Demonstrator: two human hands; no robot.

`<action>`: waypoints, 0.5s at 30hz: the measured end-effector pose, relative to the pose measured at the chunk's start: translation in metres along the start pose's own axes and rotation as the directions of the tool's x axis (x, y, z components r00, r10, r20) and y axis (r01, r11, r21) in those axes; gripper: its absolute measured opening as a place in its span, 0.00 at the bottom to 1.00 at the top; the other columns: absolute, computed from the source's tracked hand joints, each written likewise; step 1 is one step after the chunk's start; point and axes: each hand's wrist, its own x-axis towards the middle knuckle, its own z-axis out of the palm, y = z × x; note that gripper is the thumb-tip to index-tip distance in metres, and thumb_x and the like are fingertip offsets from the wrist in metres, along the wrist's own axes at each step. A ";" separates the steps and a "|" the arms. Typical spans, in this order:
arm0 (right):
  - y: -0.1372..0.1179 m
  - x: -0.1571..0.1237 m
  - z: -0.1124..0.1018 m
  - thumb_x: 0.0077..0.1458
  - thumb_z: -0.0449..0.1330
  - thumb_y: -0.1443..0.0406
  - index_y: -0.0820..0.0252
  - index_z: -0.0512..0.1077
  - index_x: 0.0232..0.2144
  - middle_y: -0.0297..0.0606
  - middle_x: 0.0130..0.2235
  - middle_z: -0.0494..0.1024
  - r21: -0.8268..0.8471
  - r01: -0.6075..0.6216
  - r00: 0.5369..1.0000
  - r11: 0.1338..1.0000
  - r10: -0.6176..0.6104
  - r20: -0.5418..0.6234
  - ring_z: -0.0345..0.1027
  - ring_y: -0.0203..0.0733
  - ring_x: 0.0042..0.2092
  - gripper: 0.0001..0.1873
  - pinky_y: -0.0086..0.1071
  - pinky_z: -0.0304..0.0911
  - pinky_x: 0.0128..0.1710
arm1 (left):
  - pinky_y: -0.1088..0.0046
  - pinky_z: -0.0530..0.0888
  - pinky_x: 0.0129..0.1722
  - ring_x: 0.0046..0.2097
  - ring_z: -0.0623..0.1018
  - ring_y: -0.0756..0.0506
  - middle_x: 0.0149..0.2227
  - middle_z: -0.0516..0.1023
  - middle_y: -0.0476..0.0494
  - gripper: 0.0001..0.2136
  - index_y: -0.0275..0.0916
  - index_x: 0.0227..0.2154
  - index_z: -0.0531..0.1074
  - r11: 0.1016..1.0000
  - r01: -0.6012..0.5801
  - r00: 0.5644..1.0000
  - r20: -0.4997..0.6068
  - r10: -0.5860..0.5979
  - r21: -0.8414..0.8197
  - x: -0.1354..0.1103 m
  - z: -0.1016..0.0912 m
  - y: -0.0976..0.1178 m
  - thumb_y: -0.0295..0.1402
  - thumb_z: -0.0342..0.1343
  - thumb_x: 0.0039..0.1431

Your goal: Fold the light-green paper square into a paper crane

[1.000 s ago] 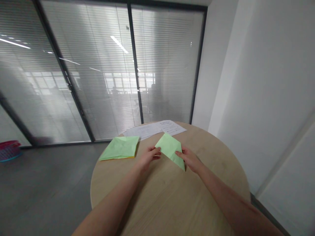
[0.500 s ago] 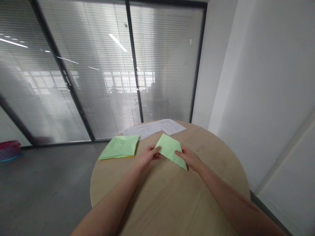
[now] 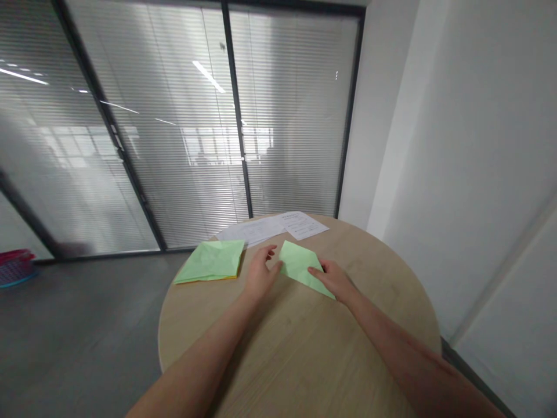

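Observation:
A folded sheet of light green paper (image 3: 301,264) is held above the middle of the round table. My right hand (image 3: 331,277) pinches its right side, thumb on top and fingers underneath. At the paper's left edge is my left hand (image 3: 261,268), its fingers apart and curved; the thumb tip is close to the edge, and I cannot tell whether it touches. To the left lies a stack of green paper (image 3: 213,259) with a yellow edge showing beneath.
White printed sheets (image 3: 300,224) lie at the far side of the round wooden table (image 3: 278,360). Behind it stands a glass partition with blinds (image 3: 296,116). A white wall (image 3: 478,145) rises on the right. A red and blue basket (image 3: 16,268) sits on the floor at far left.
My left hand has let go of the folded paper's left edge and spread its fingers. The paper has tilted slightly in my right hand, which stays in place.

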 end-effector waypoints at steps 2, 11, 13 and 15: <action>0.002 0.002 0.001 0.51 0.65 0.57 0.54 0.73 0.42 0.36 0.41 0.81 0.031 0.059 0.995 0.998 -0.056 -0.081 0.73 0.45 0.40 0.16 0.36 0.67 0.40 | 0.64 0.72 0.47 0.41 0.75 0.43 0.39 0.78 0.41 0.10 0.40 0.41 0.78 0.994 -0.086 0.993 0.091 0.079 0.067 -0.004 -0.001 0.009 0.31 0.61 0.54; 0.002 0.001 0.005 0.50 0.67 0.57 0.55 0.73 0.40 0.38 0.41 0.80 0.157 0.052 0.999 0.986 -0.049 -0.024 0.73 0.45 0.42 0.16 0.37 0.68 0.44 | 0.63 0.71 0.49 0.41 0.77 0.40 0.35 0.81 0.41 0.06 0.45 0.33 0.82 0.974 -0.216 0.831 0.511 0.222 -0.072 -0.023 0.011 0.027 0.33 0.59 0.57; -0.002 -0.002 0.007 0.50 0.68 0.55 0.55 0.74 0.40 0.39 0.42 0.80 0.238 0.034 0.999 0.971 -0.041 0.025 0.73 0.45 0.42 0.18 0.37 0.68 0.44 | 0.63 0.71 0.51 0.42 0.77 0.40 0.36 0.81 0.41 0.06 0.45 0.33 0.82 0.982 -0.171 0.854 0.485 0.189 -0.080 -0.023 0.012 0.027 0.33 0.60 0.56; -0.007 -0.005 0.008 0.51 0.67 0.52 0.56 0.74 0.40 0.39 0.40 0.80 0.312 -0.015 0.997 0.950 -0.011 0.082 0.74 0.44 0.40 0.19 0.36 0.69 0.40 | 0.64 0.72 0.48 0.40 0.77 0.41 0.38 0.81 0.41 0.08 0.45 0.37 0.82 0.992 -0.103 0.887 0.444 0.124 -0.071 -0.023 0.011 0.027 0.33 0.60 0.55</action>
